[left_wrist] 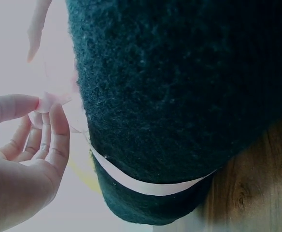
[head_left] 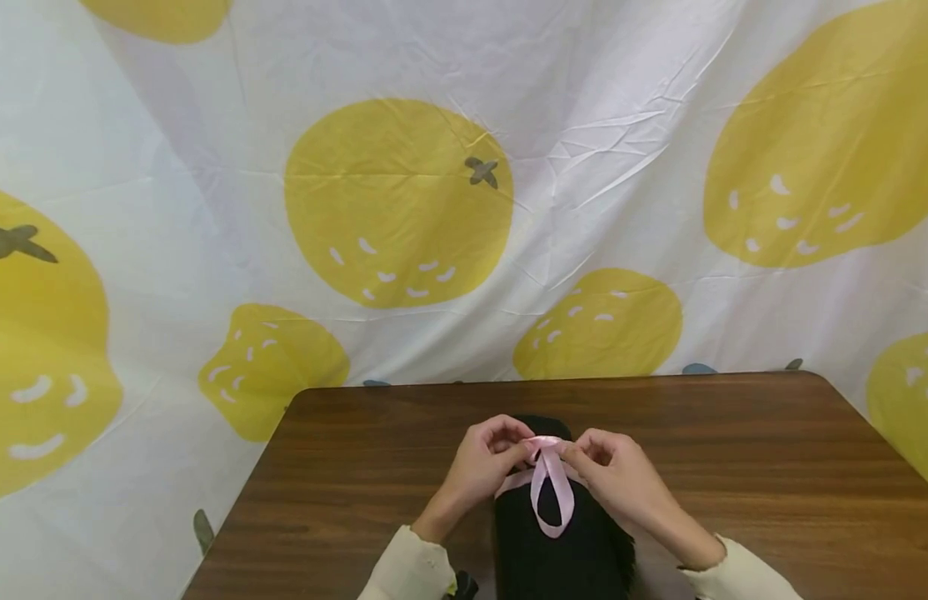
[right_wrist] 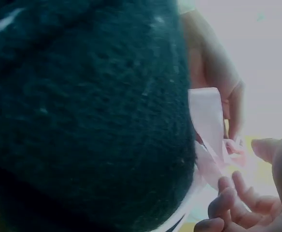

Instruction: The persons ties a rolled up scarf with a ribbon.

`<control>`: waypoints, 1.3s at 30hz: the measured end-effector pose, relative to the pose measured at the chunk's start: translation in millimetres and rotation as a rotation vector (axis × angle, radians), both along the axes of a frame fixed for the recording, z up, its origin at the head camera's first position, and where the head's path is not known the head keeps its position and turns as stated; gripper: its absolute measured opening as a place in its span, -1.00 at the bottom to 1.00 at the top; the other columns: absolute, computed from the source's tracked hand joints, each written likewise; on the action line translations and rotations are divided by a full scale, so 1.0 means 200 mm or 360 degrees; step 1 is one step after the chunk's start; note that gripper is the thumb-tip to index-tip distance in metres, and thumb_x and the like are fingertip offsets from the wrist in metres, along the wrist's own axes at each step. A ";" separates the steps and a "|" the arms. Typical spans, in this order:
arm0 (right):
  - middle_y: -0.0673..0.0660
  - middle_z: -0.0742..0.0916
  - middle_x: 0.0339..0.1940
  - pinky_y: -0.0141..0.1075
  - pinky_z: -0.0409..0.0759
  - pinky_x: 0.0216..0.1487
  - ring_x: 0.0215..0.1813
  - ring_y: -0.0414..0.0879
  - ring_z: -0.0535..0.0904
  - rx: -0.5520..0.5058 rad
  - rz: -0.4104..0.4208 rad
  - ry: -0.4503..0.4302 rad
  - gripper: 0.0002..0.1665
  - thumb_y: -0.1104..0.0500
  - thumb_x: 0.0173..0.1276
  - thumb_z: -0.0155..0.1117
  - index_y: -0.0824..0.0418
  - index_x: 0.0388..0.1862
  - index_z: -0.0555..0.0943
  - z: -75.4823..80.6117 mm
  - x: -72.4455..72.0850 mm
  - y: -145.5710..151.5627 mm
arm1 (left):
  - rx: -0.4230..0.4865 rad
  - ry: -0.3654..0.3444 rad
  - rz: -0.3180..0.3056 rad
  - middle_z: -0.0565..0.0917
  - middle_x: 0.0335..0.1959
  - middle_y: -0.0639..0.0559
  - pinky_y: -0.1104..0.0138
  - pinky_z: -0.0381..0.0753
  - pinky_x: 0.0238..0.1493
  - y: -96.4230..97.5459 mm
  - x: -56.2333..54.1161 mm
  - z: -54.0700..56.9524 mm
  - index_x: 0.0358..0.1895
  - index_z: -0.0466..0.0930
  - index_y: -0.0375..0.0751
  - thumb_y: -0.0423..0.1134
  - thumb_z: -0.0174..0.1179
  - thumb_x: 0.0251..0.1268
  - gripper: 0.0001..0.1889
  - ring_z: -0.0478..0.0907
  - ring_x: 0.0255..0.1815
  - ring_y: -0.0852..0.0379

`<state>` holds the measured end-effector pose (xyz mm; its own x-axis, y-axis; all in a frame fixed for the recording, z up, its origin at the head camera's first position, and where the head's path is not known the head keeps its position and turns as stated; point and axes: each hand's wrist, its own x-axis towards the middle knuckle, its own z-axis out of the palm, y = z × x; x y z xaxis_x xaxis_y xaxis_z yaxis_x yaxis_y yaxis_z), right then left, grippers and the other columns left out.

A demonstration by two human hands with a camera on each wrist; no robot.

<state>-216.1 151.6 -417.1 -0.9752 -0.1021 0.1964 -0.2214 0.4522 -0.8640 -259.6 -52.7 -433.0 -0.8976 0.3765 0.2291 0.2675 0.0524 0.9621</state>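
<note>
A pink ribbon point(head_left: 551, 500) lies around a fuzzy black object point(head_left: 557, 554), with a loop hanging down on the near side. My left hand point(head_left: 482, 462) pinches the ribbon between thumb and fingers above the far end; the left wrist view shows a small pink fold point(left_wrist: 46, 102) at the fingertips. On the other side, my right hand point(head_left: 621, 479) is at the ribbon. In the right wrist view its bent fingers point(right_wrist: 225, 193) are against the ribbon, while the thumb point(right_wrist: 266, 149) stands apart from them. A ribbon band point(left_wrist: 150, 187) crosses the object's side.
The black object rests on a brown wood-grain table point(head_left: 344, 483). Behind the table hangs a white cloth point(head_left: 232, 208) printed with yellow fruit. A small dark item point(head_left: 466, 585) is near the left sleeve at the bottom edge.
</note>
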 end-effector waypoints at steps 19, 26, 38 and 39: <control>0.12 0.73 -0.29 -0.28 0.66 -0.14 -0.25 -0.11 0.64 -0.0688 0.0413 -0.0447 -0.75 0.23 0.44 0.21 0.46 -0.13 0.55 -0.01 -0.03 0.01 | -0.0121 0.0112 0.0104 0.73 -0.27 -0.13 0.43 0.55 -0.24 -0.01 0.00 0.00 -0.18 0.68 -0.23 -0.32 0.30 0.29 -0.90 0.59 -0.30 0.15; 0.05 0.64 -0.38 -0.39 0.59 -0.31 -0.45 -0.21 0.51 -0.0827 0.0516 -0.0545 -0.83 0.23 0.49 0.14 0.35 -0.12 0.53 0.02 -0.04 0.06 | -0.0249 0.0134 0.0145 0.73 -0.31 -0.05 0.42 0.49 -0.31 -0.02 0.01 0.01 -0.19 0.71 -0.15 -0.20 0.33 0.30 -0.87 0.53 -0.36 0.15; 0.05 0.60 -0.46 -0.43 0.21 -0.62 -0.68 -0.28 0.21 -0.0591 0.0472 -0.0556 -0.71 0.15 0.48 0.18 0.41 -0.09 0.51 0.07 -0.04 0.13 | -0.0196 0.0215 0.0051 0.66 -0.40 -0.11 0.39 0.51 -0.23 -0.06 0.00 0.04 -0.18 0.67 -0.24 -0.24 0.36 0.25 -0.83 0.54 -0.38 0.22; 0.05 0.60 -0.46 -0.43 0.21 -0.62 -0.68 -0.28 0.21 -0.0567 0.0485 -0.0540 -0.70 0.16 0.48 0.18 0.42 -0.08 0.51 0.07 -0.04 0.13 | -0.0185 0.0207 0.0030 0.65 -0.40 -0.13 0.41 0.52 -0.24 -0.06 0.00 0.04 -0.17 0.66 -0.27 -0.25 0.36 0.25 -0.82 0.55 -0.38 0.21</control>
